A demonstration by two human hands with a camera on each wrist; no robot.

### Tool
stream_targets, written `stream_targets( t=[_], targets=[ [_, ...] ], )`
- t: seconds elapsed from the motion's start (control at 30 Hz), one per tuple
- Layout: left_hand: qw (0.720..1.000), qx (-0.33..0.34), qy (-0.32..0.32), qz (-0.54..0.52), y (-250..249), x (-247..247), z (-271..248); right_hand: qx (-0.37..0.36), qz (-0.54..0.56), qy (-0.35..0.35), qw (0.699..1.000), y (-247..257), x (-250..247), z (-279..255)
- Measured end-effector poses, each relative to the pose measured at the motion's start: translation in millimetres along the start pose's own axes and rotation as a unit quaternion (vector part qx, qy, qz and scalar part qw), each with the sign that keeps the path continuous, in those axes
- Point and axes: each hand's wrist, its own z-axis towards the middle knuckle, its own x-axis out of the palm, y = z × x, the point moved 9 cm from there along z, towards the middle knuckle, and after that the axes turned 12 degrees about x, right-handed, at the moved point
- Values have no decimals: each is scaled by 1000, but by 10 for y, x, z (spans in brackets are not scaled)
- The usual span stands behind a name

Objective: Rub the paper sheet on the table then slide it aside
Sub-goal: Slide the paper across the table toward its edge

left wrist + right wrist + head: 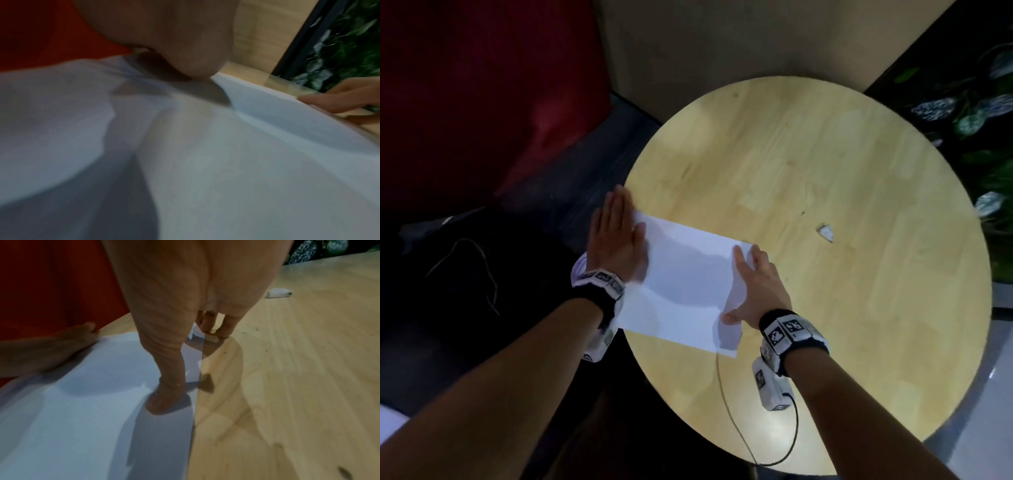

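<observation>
A white paper sheet [688, 274] lies on the left part of the round wooden table [825, 154], its left end reaching past the table's rim. My left hand [619, 236] lies flat on the sheet's left end, fingers straight and together. My right hand [751, 277] rests on the sheet's right edge with its fingers spread. Its thumb [164, 400] presses down on the paper [82, 418], and its fingertips [213, 331] touch down at the far right corner. The left wrist view is blurred, showing my palm [164, 40] over the paper [226, 162].
A small white scrap [826, 233] lies on the table right of the sheet. A thin dark cable [722, 387] runs from my right wrist across the table's near edge. A red cushion [482, 102] is left of the table, and leafy plants [979, 102] are at the right.
</observation>
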Motion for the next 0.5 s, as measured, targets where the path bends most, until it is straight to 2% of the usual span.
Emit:
stream_targets(
  t=[0.03,0.07,0.13,0.17,0.2,0.27,0.33,0.43,0.47,0.5],
  targets=[
    [1000,30,-5,-4,-220,28,59,3,-5,2,1000,2,-1,-1],
    [996,87,-9,-12,-549,106,79,5,-8,4,1000,5,-3,0],
    [974,218,58,-35,-1227,406,-18,10,-16,9,1000,0,2,5],
    [961,257,97,-31,-1426,551,-126,11,-19,10,1000,-6,8,8],
    [957,268,111,-16,-1441,630,-193,12,-20,10,1000,-9,8,10],
    [969,233,80,6,-1096,548,-214,10,-13,10,1000,-13,2,-1],
    [983,178,37,36,-534,353,-205,7,-4,10,1000,-7,-5,-20],
    [1000,-10,1,29,268,10,-229,12,-3,10,1000,5,-12,-35],
    [999,-45,-21,20,266,-55,-232,13,-5,9,1000,9,-17,-34],
    [998,-44,-40,12,81,-45,-212,13,-9,8,1000,8,-18,-27]
  ],
)
